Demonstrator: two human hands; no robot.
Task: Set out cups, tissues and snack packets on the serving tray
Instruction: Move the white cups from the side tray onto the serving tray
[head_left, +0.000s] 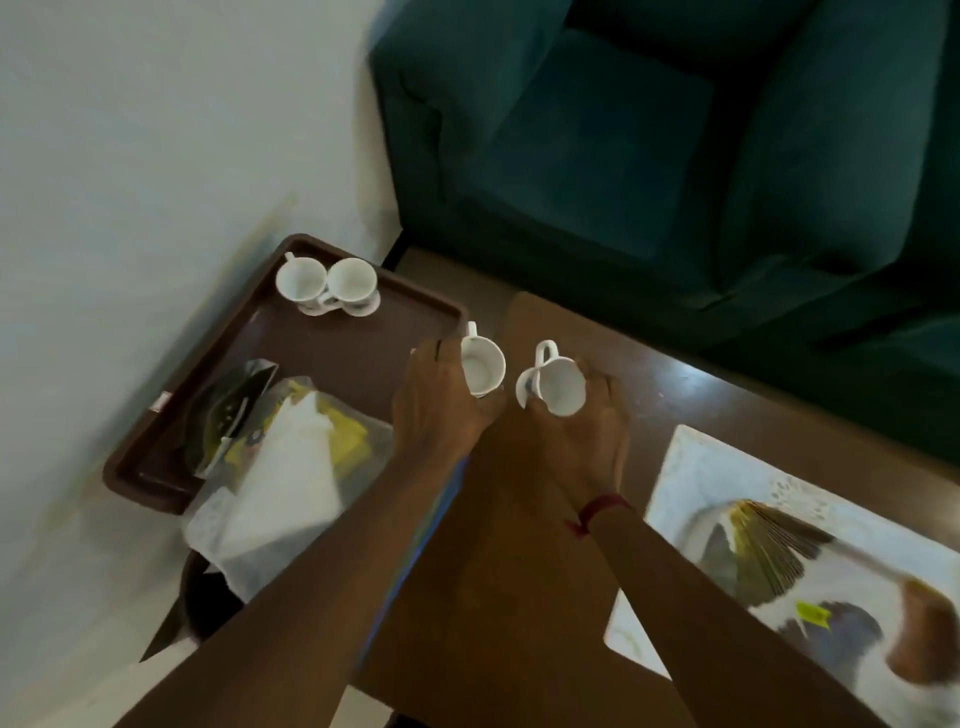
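A dark brown serving tray (358, 343) lies at the left, next to the wall. Two white cups (326, 283) stand side by side at its far corner. Clear snack packets (234, 415) and a white tissue (296, 478) lie at its near end, spilling over the rim. My left hand (441, 405) grips a white cup (483, 366) at the tray's right edge. My right hand (582, 426) grips another white cup (558, 387), tilted, over the wooden table just right of the tray.
A brown wooden table (675, 395) carries a white mat (727, 478) with a fan of thin sticks (769, 545) and a brown object (924, 634) at the right. A dark green sofa (649, 130) stands behind. A pale wall (130, 156) is at the left.
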